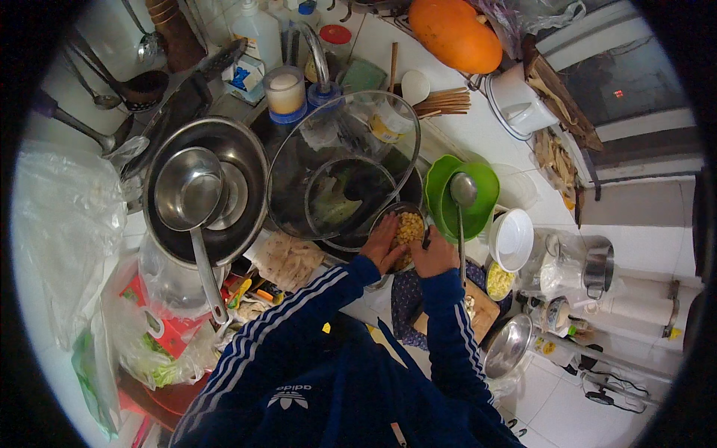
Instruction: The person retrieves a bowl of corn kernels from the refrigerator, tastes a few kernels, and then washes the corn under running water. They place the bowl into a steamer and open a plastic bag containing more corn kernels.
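Note:
A round metal bowl (399, 208) of yellow kernels (410, 228), which look like corn, stands at the near right edge of the sink. My left hand (383, 242) rests over the bowl's left side, its fingers spread on the kernels. At the near right side is my right hand (434, 255), fingers bent at the rim and kernels; what its fingertips hold, if anything, is hidden. Left of the bowl, a large clear glass bowl (411, 162) overlaps another clear round vessel (319, 168) in the sink. Just right of my hands, a metal ladle (464, 190) lies across a green plastic bowl (434, 185).
At the left, a metal basin (246, 134) holds a saucepan (190, 190). Right of my right arm are a white bowl (511, 241), a bowl of chopped yellow food (499, 281) and a wooden cutting board (486, 313). The faucet (319, 56) rises behind the sink.

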`<state>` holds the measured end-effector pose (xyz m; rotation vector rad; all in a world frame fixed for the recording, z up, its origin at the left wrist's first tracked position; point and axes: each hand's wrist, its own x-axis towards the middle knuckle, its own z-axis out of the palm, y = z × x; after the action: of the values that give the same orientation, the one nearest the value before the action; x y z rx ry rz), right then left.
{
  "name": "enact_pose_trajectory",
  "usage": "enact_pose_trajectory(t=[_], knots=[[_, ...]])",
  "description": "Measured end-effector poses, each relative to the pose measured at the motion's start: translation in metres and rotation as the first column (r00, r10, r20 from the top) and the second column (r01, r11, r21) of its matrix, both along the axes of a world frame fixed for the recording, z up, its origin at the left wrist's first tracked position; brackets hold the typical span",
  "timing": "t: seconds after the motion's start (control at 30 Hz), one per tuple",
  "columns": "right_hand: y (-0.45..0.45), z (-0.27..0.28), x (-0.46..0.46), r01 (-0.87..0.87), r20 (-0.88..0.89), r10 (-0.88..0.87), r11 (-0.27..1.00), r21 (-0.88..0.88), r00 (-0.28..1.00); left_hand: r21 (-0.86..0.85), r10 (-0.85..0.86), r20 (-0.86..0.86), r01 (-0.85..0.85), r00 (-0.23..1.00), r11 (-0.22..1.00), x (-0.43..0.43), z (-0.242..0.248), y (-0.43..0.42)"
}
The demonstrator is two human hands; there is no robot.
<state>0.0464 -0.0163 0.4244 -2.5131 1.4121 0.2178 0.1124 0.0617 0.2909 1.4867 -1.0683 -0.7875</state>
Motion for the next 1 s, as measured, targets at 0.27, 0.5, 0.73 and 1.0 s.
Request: enact_pose_trajectory(t=[0.27,0.5,0.73,1.0], knots=[[0.004,0.007,0.007,0.017,-0.029,-0.018,1.000,-0.020,0.999,-0.042,-0.015,-0.015,0.015,1.000,0.999,0.003,0.000,-0.002],[0.010,0.010,0.015,0.030,-0.037,-0.031,0.999,-0.037,0.999,-0.070,-0.004,0.010,0.005,1.000,0.998,0.006,-0.005,0.000],[0.013,0.011,0.022,0.048,-0.059,-0.051,0.998,-0.045,0.997,-0.089,0.011,0.018,-0.009,1.000,0.996,0.011,-0.006,-0.001],[0.019,0.016,0.029,0.090,-0.138,-0.099,0.994,-0.068,0.985,-0.139,-0.023,-0.023,0.019,0.999,0.990,0.014,-0.006,0.000]])
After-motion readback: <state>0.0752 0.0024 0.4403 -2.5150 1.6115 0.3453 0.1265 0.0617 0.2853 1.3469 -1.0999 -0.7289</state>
